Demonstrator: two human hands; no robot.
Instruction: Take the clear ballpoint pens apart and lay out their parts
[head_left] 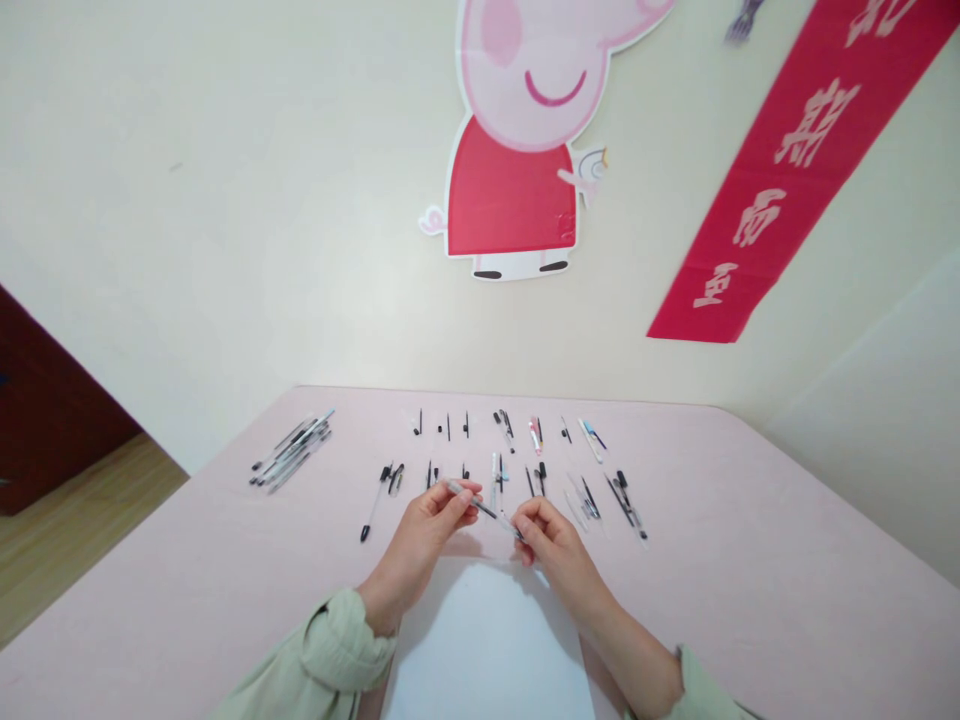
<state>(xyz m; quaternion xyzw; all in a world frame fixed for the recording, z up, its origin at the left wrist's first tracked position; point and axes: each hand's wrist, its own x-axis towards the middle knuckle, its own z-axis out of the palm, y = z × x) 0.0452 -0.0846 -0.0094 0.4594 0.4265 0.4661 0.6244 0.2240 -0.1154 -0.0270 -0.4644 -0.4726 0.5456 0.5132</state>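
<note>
Two hands (437, 520) (553, 542) hold clear pen parts (466, 496), something dark (486, 510) seemingly inside.

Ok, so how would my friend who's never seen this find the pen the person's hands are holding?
Start at the pink table against the wall, then the white sheet on its near side. Just above the sheet's far edge in the picture, the left hand and right hand hold a slanting pen, part clear, part dark. Unlike its neighbours lying in rows, it's in fingers.
</note>
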